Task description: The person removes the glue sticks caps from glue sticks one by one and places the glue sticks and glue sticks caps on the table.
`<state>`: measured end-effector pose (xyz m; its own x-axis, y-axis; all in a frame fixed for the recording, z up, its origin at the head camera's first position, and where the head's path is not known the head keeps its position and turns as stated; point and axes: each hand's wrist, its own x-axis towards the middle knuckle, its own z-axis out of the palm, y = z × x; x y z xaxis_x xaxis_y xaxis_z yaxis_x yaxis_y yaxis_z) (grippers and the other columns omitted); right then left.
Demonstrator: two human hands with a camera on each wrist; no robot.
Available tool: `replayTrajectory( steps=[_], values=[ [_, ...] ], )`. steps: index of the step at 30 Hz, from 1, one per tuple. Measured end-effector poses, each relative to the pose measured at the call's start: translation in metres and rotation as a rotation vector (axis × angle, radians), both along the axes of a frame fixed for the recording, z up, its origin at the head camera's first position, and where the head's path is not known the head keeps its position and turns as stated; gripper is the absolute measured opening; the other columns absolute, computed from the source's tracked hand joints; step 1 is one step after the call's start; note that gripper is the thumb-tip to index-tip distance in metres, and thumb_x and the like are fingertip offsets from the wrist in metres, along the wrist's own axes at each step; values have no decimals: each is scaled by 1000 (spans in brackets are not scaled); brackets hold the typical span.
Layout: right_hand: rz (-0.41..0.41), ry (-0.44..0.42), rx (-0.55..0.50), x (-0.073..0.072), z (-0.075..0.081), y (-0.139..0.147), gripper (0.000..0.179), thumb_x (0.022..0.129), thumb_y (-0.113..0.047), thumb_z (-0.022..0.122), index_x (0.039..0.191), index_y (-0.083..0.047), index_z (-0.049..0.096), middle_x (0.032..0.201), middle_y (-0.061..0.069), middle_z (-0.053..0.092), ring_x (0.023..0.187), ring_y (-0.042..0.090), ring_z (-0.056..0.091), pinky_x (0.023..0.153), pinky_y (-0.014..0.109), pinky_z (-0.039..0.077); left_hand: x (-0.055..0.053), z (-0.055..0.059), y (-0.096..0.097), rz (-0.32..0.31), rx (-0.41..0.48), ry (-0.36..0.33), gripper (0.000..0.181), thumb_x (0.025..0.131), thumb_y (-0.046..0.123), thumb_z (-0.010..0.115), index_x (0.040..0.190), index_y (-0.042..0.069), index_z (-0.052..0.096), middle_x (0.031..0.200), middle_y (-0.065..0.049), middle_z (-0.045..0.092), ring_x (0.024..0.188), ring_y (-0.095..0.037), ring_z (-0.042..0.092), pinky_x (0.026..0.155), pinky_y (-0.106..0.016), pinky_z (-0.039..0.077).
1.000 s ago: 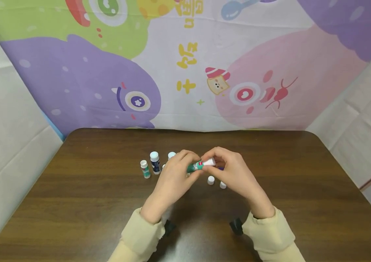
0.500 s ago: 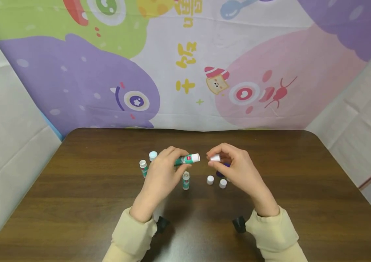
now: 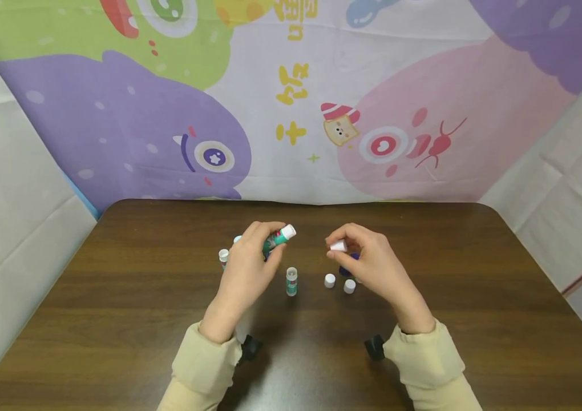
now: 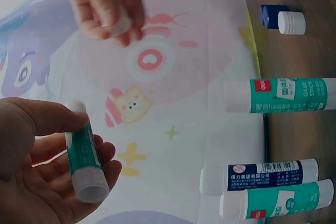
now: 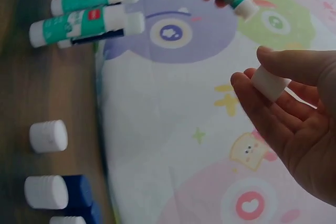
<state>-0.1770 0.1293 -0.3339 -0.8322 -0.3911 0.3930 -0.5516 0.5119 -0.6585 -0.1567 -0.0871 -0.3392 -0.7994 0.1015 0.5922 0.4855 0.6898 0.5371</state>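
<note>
My left hand [image 3: 242, 271] grips a green and white glue stick [image 3: 273, 239], tilted with its uncapped white end up and to the right. In the left wrist view that open mouth of the glue stick [image 4: 85, 156] shows. Between thumb and fingers, my right hand [image 3: 373, 265] pinches a small white cap [image 5: 270, 83], apart from the stick. Another uncapped green glue stick [image 3: 291, 282] stands upright on the table between the hands. Behind my left hand are one more green glue stick [image 3: 223, 257] and a navy one [image 4: 270, 176], both partly hidden in the head view.
Two white caps [image 3: 329, 281] [image 3: 350, 286] lie on the brown table [image 3: 476, 297] below my right hand. Dark blue caps [image 5: 77, 191] sit beside them, partly covered by that hand in the head view. A cartoon-printed cloth [image 3: 291, 171] hangs at the table's back edge.
The cap has come off the glue stick. My left hand has drawn the stick away to the left and tilted it upward, uncovering the standing glue stick; my right hand keeps the cap.
</note>
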Motion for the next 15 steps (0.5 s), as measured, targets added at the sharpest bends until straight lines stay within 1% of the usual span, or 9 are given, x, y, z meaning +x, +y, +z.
replayTrajectory(
  steps=[4, 7, 11, 13, 15],
  values=[
    [-32, 11, 99, -7, -9, 0, 12, 81, -17, 68, 91, -16, 63, 86, -6, 63, 70, 7, 59, 62, 25, 49, -2, 0, -6, 18, 33, -17, 32, 81, 0, 60, 113, 5, 58, 97, -7, 60, 75, -16, 56, 64, -28, 47],
    [-45, 5, 154, -12, -17, 0, 9, 82, -19, 68, 90, -17, 64, 82, -7, 64, 65, 6, 54, 57, 24, 44, -2, 1, -10, 52, 54, -51, 31, 81, -1, 59, 111, 5, 58, 97, -7, 59, 78, -17, 55, 66, -29, 46],
    [-49, 12, 201, -15, -24, -2, 8, 80, -17, 69, 87, -14, 67, 83, -5, 63, 67, 7, 53, 61, 24, 44, -3, 2, -16, 122, 61, -106, 26, 77, 0, 60, 103, 6, 59, 93, -6, 61, 80, -20, 57, 68, -34, 46],
    [-38, -11, 228, -15, -26, -3, 8, 79, -17, 70, 86, -13, 67, 86, -4, 62, 71, 8, 54, 65, 25, 45, -4, 3, -19, 166, 36, -134, 23, 76, 2, 62, 99, 8, 60, 90, -6, 63, 81, -21, 58, 69, -37, 46],
    [-1, -55, 267, -14, -27, -5, 8, 79, -15, 70, 86, -13, 67, 88, -3, 61, 75, 10, 55, 67, 26, 46, -4, 3, -21, 198, 10, -163, 22, 74, 4, 63, 95, 8, 60, 87, -6, 63, 81, -23, 57, 69, -39, 45]
  ],
)
